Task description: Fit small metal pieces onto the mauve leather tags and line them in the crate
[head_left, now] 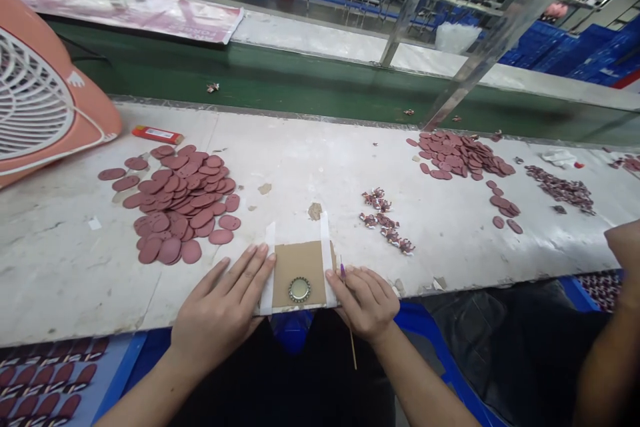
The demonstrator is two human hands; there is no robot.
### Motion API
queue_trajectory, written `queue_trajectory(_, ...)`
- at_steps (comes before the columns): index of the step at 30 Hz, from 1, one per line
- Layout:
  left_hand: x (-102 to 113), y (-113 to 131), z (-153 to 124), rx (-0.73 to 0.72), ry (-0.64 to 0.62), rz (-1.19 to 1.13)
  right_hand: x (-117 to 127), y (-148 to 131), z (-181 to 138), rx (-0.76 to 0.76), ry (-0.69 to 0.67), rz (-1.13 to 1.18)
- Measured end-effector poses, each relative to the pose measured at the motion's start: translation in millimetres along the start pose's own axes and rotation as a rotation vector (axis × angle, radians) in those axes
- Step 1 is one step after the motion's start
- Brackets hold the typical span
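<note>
A square of brown cardboard (299, 257) lies at the table's front edge, held down by white tape (327, 253) along its left and right sides. On it rests a round bottle cap (299, 289) with a crimped rim, its hollow side up. My left hand (220, 307) lies flat with fingers stretched out, the fingertips at the cardboard's left tape. In my right hand (367, 300), beside the right tape, is a thin wooden stick (353, 347) with a purple tip, pinched between thumb and fingers. Small brown-and-white figures (387, 220) lie beyond that hand.
A pile of reddish oval discs (185, 193) lies left, another oval pile (460, 153) back right. An orange fan (95, 113) and a red-yellow box (157, 135) stand at the left. A metal post (500, 40) rises behind. A co-worker's arm (610, 333) is at the right.
</note>
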State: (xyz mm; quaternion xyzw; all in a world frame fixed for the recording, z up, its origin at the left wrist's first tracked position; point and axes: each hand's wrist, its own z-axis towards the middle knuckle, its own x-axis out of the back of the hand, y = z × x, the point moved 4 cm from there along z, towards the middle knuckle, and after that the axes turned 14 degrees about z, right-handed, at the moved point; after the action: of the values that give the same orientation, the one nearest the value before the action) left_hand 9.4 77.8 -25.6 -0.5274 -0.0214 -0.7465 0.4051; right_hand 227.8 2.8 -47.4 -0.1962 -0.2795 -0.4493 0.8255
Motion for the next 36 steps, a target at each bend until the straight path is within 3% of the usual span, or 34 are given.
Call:
queue_trajectory(6,-2.2,3.8,-2.3,0.070,-0.034,-0.014,3.8,0.4,7.8,-0.053,-0.040,0.028)
queue_trajectory(10,1.6,3.5,-2.7,0.145,-0.182,-0.115,14.5,0.5,8.3,-0.066,-0.167,0.109)
queue_trajectory(13,14.5,-1.9,-6.5,0.145,-0.270,-0.171,29.5,1.2,2.3,-0.071,-0.183,0.153)
queue_trajectory(17,34.6,-24.2,-19.6,0.101,-0.178,-0.202,49.5,3.4,-5.8,-0.098,-0.081,0.163)
queue_trajectory(19,39.1,-47.5,-29.4,0.270,-0.053,-0.210,55.5,6.2,-4.4,-0.188,-0.006,0.183)
queue_trajectory(21,36.6,-73.9,-41.4,0.564,0.023,-0.171,57.5,10.2,1.9,-0.321,0.067,0.226)
queue_trajectory(23,27.9,-92.6,-50.6,0.773,-0.023,-0.111,55.1,14.5,11.9,-0.441,0.103,0.292)
queue_trajectory(24,22.8,-97.9,-52.5,0.811,-0.074,-0.091,52.6,16.7,17.9,-0.479,0.106,0.335)
queue_trajectory(28,10.8,-102.6,-51.0,0.762,-0.186,-0.081,43.2,28.6,40.7,-0.519,0.106,0.556)
queue_trajectory(32,10.7,-100.1,-50.3,0.700,-0.191,-0.069,38.7,34.8,51.9,-0.485,0.092,0.616)
queue_trajectory(36,11.0,-99.1,-51.8,0.703,-0.142,-0.073,32.9,23.8,52.3,-0.465,0.066,0.668)
